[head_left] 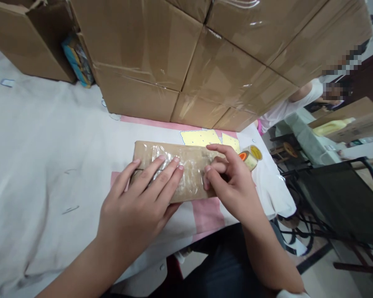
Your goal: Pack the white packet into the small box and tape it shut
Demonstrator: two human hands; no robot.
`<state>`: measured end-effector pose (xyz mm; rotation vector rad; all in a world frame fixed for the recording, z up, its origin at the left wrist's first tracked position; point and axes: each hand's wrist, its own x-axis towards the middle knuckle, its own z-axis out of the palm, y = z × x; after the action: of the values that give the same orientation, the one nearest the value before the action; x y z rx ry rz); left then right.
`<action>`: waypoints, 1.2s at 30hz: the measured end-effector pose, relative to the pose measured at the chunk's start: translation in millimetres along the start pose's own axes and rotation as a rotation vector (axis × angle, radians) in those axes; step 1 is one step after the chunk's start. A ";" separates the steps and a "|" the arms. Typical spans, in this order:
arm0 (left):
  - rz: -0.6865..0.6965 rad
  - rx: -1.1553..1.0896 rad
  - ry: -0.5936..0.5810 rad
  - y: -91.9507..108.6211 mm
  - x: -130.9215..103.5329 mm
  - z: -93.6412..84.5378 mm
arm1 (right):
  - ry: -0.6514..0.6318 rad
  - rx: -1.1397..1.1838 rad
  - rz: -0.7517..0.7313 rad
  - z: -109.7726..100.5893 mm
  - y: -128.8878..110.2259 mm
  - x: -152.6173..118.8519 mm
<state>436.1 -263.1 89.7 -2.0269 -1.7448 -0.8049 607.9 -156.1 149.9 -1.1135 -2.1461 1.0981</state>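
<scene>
A small brown cardboard box (191,176) with shiny clear tape over its top lies on the table in front of me. My left hand (143,192) rests flat across the left half of this box, fingers spread, with the thumb by its near edge. At the right end, my right hand (228,178) has its thumb and curled fingers pressed together against the taped top, while the index finger reaches out. Whatever those fingertips pinch is hidden. Two tape rolls (250,160) sit just beyond the right hand.
Stacked taped cartons (186,70) form a wall behind the box. An open carton (25,41) and a blue packet (78,60) stand at the left. A white patterned cloth (49,165) covers the table. A dark chair (342,198) is at the right; another person's sleeve (301,103) shows behind.
</scene>
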 end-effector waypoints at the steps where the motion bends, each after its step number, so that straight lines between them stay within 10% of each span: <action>1: 0.000 0.002 -0.002 0.1 0.1 0.0 | 0.011 -0.007 0.004 1.3 0.4 0.3; 36: 0.179 -0.116 0.023 13.6 -9.4 7.6 | 0.058 -0.505 -0.231 7.0 1.8 3.1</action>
<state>450.1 -268.4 79.3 -2.2027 -1.5093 -0.8856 602.2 -156.0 144.7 -1.0440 -2.5000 0.4232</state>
